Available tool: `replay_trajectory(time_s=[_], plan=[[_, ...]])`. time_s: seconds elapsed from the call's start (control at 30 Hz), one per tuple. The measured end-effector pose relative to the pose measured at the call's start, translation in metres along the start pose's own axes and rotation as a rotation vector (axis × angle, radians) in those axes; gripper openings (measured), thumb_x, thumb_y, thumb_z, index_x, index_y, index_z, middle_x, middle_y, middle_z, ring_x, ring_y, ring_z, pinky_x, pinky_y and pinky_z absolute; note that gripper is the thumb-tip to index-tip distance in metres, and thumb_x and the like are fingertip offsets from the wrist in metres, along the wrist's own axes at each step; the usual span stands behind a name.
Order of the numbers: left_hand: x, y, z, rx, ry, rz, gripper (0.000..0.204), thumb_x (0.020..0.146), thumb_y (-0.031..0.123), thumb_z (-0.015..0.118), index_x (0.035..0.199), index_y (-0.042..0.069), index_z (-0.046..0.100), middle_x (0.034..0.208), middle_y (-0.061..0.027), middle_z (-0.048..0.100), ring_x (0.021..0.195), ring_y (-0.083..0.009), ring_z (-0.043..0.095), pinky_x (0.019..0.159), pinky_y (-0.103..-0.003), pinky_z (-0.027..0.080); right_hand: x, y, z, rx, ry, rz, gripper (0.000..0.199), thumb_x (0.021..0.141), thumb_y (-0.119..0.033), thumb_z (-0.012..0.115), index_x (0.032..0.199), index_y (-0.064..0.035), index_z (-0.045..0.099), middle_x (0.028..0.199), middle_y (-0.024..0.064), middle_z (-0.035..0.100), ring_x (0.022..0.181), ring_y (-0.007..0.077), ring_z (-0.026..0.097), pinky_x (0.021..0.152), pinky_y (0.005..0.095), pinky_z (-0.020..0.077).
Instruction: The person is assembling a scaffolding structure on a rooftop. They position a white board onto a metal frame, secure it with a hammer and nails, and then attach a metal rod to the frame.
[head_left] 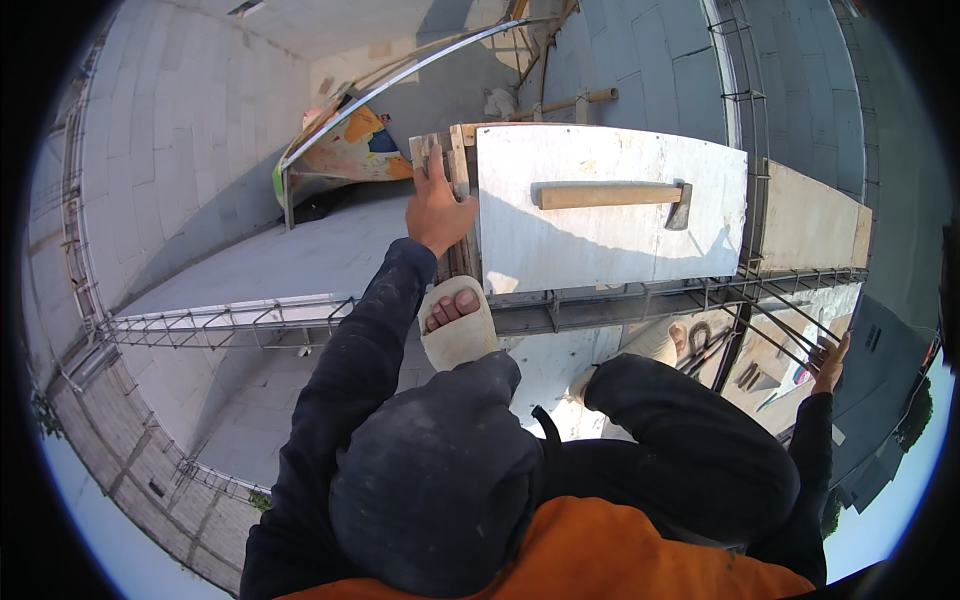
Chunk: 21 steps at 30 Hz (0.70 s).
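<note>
Left hand clamped on the plank stack's edge mid-frame, hammer lying sideways just right; right hand grips rebar.

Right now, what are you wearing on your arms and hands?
Both arms are in long dark navy sleeves, dusty and smudged grey, reaching to the wrists. The left hand and right hand are bare: no gloves, rings or watch visible. An orange garment shows at the lower edge.
</note>
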<state>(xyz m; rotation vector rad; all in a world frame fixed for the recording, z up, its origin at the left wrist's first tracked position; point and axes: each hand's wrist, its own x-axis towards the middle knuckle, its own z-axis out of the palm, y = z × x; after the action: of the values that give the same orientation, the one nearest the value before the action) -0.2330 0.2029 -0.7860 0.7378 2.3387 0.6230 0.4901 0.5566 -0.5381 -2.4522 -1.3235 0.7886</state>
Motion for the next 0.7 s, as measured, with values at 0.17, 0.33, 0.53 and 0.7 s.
replay_trajectory(time_s=[0.17,0.33,0.53,0.7], plan=[[0.003,0.011,-0.011,-0.051,-0.087,-0.049,0.103,0.079,0.023,0.073,0.165,0.004,0.019,0.144,-0.0307,0.048,0.12,-0.0472,0.063,0.107,-0.05,0.05,0.009,0.003,0.0,0.031,0.001,0.058,0.107,0.087,-0.094,0.039,0.133,-0.0033,0.071,0.102,0.012,0.071,0.09,0.0222,0.064,0.085,0.0416,0.0512],[-0.013,0.006,-0.012,-0.158,-0.022,0.157,0.125,0.076,0.033,0.086,0.166,-0.002,0.007,0.161,-0.0333,0.029,0.153,-0.045,0.031,0.124,-0.047,0.034,0.024,0.021,-0.033,-0.121,0.2,-0.116,0.096,0.091,-0.085,0.047,0.143,-0.0059,0.066,0.131,0.0175,0.069,0.114,0.0315,0.065,0.102,0.0481,0.0493],[-0.07,-0.022,-0.006,0.218,0.042,0.181,0.143,0.064,0.041,0.097,0.168,0.003,0.006,0.166,-0.0333,0.022,0.154,-0.0499,0.027,0.125,-0.054,0.03,-0.033,-0.145,0.064,-0.38,0.381,-0.795,0.066,0.101,-0.053,0.067,0.144,-0.0031,0.062,0.13,0.0174,0.07,0.117,0.0288,0.068,0.104,0.0402,0.0503],[-0.057,-0.002,0.004,0.305,-0.112,0.089,0.149,0.063,0.043,0.098,0.17,0.01,-0.001,0.169,-0.0334,0.015,0.156,-0.0501,0.025,0.122,-0.068,0.024,-0.164,-0.252,0.232,-0.618,-0.559,-1.041,0.055,0.103,-0.047,0.065,0.139,-0.0049,0.064,0.116,0.0207,0.074,0.11,0.032,0.072,0.096,0.0424,0.0542]])
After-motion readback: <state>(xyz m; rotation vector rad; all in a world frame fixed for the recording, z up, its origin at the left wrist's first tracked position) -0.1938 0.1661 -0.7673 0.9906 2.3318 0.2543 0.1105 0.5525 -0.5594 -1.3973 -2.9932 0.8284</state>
